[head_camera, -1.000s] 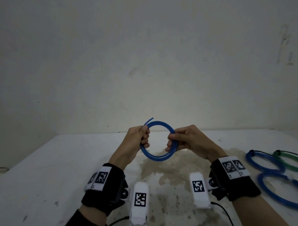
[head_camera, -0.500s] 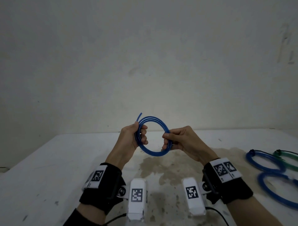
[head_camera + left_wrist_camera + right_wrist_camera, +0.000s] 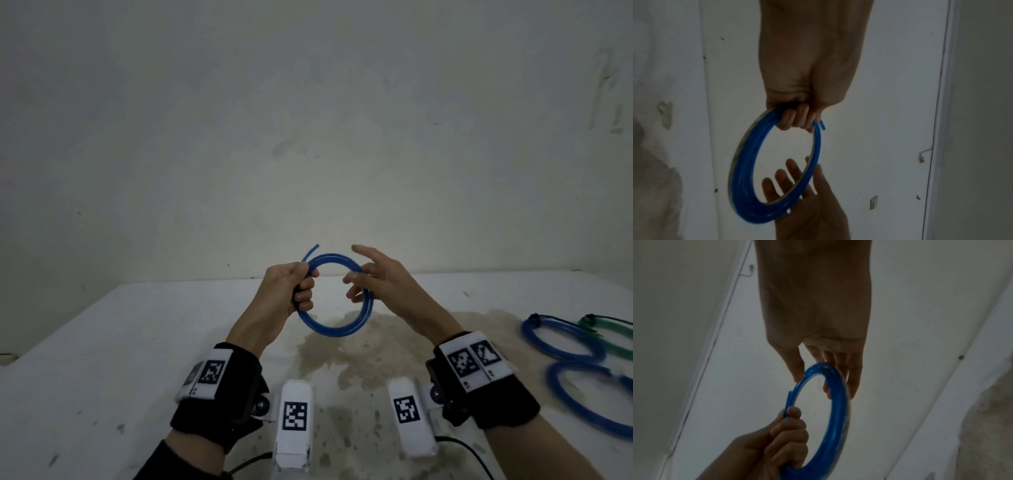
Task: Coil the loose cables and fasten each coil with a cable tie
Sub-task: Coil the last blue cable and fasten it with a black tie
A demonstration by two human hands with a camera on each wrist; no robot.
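Left hand (image 3: 291,287): fingers curled tight round the left side of the blue coil (image 3: 337,327), held above the table (image 3: 102,342).
Blue coil: several loops, upright, one loose end (image 3: 312,249) sticking up past the left fist.
Right hand (image 3: 383,284): fingers straight and spread, just at the coil's right side, gripping nothing.
Far right of table: two more blue coils (image 3: 561,342) and a green coil (image 3: 613,329), lying flat and overlapping. Dark tie visible on the nearer-to-wall blue one.
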